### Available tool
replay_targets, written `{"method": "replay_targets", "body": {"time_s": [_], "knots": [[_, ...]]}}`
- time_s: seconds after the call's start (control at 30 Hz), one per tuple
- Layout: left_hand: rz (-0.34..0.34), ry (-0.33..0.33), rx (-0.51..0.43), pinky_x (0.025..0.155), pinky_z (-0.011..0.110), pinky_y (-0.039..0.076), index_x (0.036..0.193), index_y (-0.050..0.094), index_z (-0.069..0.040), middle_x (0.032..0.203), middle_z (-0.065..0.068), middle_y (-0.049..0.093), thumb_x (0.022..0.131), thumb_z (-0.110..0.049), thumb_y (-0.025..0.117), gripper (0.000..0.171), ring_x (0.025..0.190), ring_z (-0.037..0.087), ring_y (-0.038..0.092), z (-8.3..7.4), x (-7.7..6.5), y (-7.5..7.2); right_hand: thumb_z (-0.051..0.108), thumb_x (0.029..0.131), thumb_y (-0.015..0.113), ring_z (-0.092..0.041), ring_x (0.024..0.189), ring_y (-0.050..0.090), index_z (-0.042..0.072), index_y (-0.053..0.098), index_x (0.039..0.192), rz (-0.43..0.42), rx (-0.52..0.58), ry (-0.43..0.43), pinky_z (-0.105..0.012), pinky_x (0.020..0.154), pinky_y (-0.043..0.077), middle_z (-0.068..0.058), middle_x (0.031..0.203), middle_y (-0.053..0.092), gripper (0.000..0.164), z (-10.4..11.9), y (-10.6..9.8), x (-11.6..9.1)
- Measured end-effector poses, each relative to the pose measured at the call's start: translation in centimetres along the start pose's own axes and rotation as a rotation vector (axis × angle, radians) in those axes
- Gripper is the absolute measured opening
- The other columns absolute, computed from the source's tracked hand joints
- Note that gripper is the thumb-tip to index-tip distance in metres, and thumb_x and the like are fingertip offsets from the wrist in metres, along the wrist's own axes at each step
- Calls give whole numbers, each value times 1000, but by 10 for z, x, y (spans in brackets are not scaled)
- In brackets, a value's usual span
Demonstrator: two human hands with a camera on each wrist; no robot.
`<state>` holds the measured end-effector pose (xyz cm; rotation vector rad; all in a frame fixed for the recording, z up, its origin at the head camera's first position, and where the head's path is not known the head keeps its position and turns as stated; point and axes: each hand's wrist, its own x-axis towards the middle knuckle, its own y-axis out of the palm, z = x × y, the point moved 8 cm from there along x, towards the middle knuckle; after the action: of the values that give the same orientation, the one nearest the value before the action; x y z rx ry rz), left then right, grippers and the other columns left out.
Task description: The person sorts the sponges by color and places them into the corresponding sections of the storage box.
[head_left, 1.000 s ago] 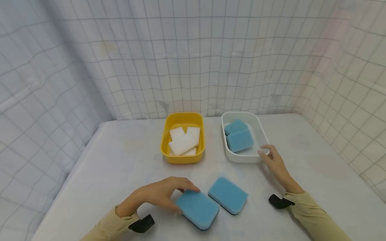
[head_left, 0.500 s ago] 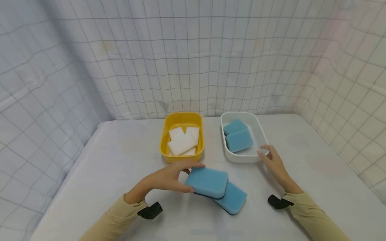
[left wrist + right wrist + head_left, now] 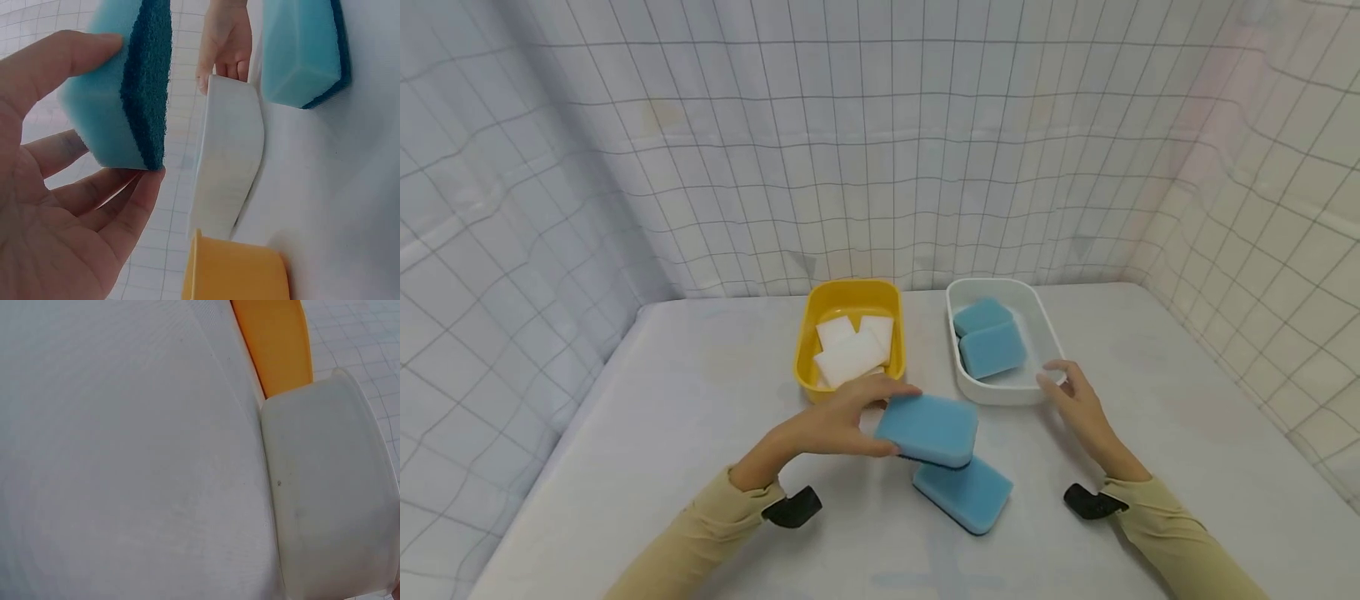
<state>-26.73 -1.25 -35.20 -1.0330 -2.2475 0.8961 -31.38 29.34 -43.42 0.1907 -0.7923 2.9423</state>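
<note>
My left hand (image 3: 846, 423) holds a blue scouring sponge (image 3: 931, 429) by its left end, thumb on one side and fingers on the other. In the left wrist view, the dark scrubbing layer of this sponge (image 3: 147, 94) shows; it is raised above the table. Below it in the head view, a second blue sponge (image 3: 966, 497) lies on the table. My right hand (image 3: 1081, 410) grips the near right corner of a white tub (image 3: 1009, 395). Inside that tub, two blue sponges (image 3: 992, 348) lie toward the left. The right wrist view shows mostly the tub's outer wall (image 3: 331, 487).
To the left of the white tub stands a yellow tub (image 3: 805, 350) with several white sponge blocks (image 3: 850, 358) in it. A white cloth covers the table (image 3: 700, 367). Checked curtains (image 3: 865, 150) enclose the back and sides.
My left hand has lifted the blue sponge off the table and carried it forward and right, over the other sponge toward the tubs. My right hand has stayed at the white tub's corner.
</note>
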Motion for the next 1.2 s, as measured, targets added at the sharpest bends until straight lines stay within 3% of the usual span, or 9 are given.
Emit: {"method": "replay_targets", "body": {"time_s": [0.33,0.57,0.9,1.2], "knots": [[-44,-24,17,99,37,49,137,46,-10,136,9,50,82,-24,72,62,116,21,52,7,19,4,38,97,48,-8,59,37,11,40,132,2,-17,31,-25,54,37,2,68,38,45,-7,3,-5],[-111,-52,49,98,35,50,137,46,-9,139,9,49,80,-21,72,64,119,22,52,11,40,-5,37,97,47,-8,59,36,10,40,130,-14,-12,3,-25,54,36,1,69,38,43,-6,2,-3],[-177,-72,23,96,38,51,137,46,-4,139,13,49,81,-22,72,64,115,25,55,14,62,-11,38,97,48,-7,59,37,11,39,131,-12,-7,4,-25,53,37,1,69,39,44,-2,0,2],[-183,-153,48,96,39,51,137,46,-6,127,16,52,81,-24,71,64,111,24,52,20,87,0,37,97,48,-7,58,36,11,40,130,-9,4,13,-25,52,36,1,68,38,43,-3,2,0]]}}
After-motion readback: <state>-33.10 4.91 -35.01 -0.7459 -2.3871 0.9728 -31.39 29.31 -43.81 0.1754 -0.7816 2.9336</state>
